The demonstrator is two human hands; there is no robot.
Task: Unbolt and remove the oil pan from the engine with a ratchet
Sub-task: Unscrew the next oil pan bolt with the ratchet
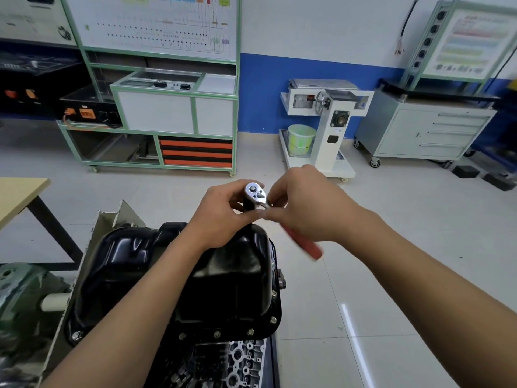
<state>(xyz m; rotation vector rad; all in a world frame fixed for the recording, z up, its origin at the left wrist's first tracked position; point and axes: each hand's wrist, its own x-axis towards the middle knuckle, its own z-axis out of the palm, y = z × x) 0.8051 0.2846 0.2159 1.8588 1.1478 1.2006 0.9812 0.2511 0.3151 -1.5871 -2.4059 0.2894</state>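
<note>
The left hand [223, 211] curls round a dark piece fitted under the head of the ratchet [255, 192], hiding most of it. Whether that piece is a socket or an extension cannot be made out, nor whether its lower end touches the pan's far rim. The right hand [305, 212] pinches the ratchet's neck with thumb and fingertips. Its palm covers the upper handle, and the red grip emerges blurred toward 5 o'clock. The pan [237, 278] lies at 6 o'clock from both hands, black and glossy, seated on the engine [240, 359]. The left forearm crosses the pan's middle. At least 5 bolts [216, 334] show along its near and right flange. The engine is cut off by the lower edge. A tabletop [19, 194] corner shows at 9 o'clock.
</note>
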